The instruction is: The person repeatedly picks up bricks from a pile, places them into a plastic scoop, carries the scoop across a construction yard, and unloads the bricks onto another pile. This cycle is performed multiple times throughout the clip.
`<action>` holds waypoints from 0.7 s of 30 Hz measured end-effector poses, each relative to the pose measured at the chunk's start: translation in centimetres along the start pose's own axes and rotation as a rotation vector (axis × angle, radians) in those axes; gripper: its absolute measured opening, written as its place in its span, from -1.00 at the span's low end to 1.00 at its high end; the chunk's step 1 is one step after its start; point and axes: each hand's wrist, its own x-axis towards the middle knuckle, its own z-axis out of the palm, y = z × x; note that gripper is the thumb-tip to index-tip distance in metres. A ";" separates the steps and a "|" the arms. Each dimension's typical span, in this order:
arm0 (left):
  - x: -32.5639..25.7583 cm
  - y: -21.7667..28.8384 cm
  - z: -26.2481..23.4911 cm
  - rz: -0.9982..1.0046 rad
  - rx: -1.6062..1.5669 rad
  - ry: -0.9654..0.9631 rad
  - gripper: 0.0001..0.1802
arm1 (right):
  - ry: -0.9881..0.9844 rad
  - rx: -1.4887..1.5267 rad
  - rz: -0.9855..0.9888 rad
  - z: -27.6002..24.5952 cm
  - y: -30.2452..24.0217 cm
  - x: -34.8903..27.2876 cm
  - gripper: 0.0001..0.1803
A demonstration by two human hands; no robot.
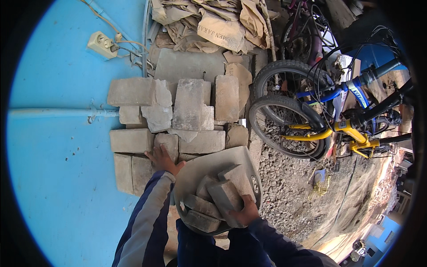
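Blue wall [66,178], gravel [280,178] // brick [223,196] in grey tub [191,173], right hand [247,213] gripping its side // left hand [164,161] kinda splayed over stacked bricks [131,140]

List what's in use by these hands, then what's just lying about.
In use:
tub
loose bricks inside it, right hand on one
stacked bricks, left hand at them

Lying about:
yellow bicycle
blue bicycle
crumpled paper sacks

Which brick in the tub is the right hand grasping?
The central brick, its near end grasped by the right hand; the other bricks in the tub lie left of or beyond it, untouched.
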 end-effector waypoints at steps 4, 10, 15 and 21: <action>0.3 -0.2 0.1 0.022 0.047 0.001 0.34 | 0.006 0.165 0.043 -4.3 -3.1 1.0 -0.21; 1.4 -0.8 1.2 0.115 0.110 -0.016 0.32 | 0.320 0.393 -0.029 -8.4 -9.6 11.9 -0.29; 1.7 -0.9 2.1 0.092 0.050 0.002 0.33 | 0.758 -0.003 -0.192 -8.3 -14.4 21.3 -0.16; 1.7 -0.6 2.3 0.021 -0.061 0.013 0.34 | 0.440 -0.512 -0.207 0.7 -17.9 25.2 -0.11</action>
